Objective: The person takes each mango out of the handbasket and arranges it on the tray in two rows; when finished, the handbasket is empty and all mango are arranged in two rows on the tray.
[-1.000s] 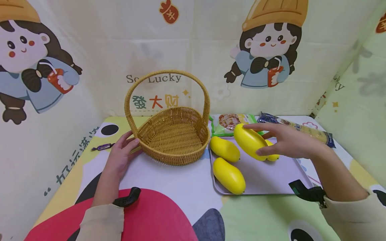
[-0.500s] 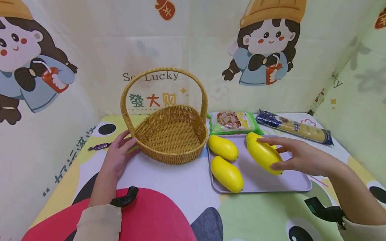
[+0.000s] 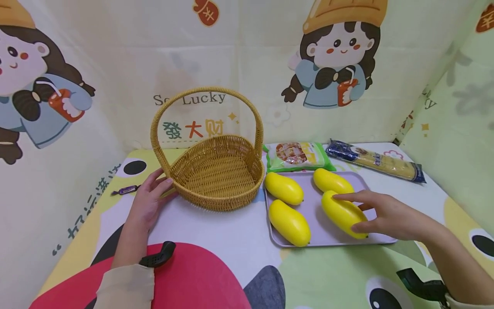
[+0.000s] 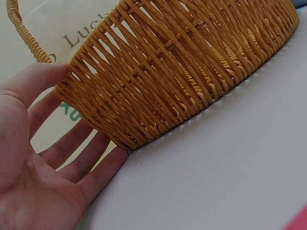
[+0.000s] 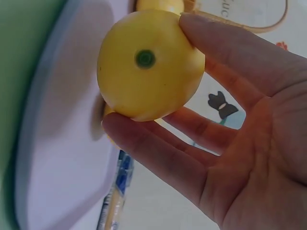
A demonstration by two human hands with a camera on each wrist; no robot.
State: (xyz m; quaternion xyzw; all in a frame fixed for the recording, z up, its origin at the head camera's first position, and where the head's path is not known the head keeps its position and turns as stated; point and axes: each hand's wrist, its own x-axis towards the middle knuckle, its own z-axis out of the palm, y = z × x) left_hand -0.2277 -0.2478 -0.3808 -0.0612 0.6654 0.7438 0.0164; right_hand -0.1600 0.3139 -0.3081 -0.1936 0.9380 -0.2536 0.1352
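My right hand (image 3: pixel 390 214) grips a yellow mango (image 3: pixel 341 213) between thumb and fingers, low over the right part of the lilac tray (image 3: pixel 324 241). In the right wrist view the mango (image 5: pixel 144 72) faces the camera with its green-dotted end. Three more mangoes lie on the tray: one at front left (image 3: pixel 289 222), one at back left (image 3: pixel 284 188), and one behind the gripped mango (image 3: pixel 332 181). My left hand (image 3: pixel 148 199) touches the left end of the wicker basket (image 3: pixel 227 202). In the left wrist view its thumb meets the basket rim and its extended fingers rest along the woven wall.
Behind the tray lie a green-edged food packet (image 3: pixel 299 156) and a long blue-and-yellow pasta packet (image 3: pixel 376 162). A small purple wrapped candy (image 3: pixel 125 190) is left of my left hand. The basket's tall handle (image 3: pixel 208 89) arches up before the patterned backdrop.
My right hand has carried its mango down and to the right, towards the front of the tray, uncovering the mango behind it. My left hand stays at the basket.
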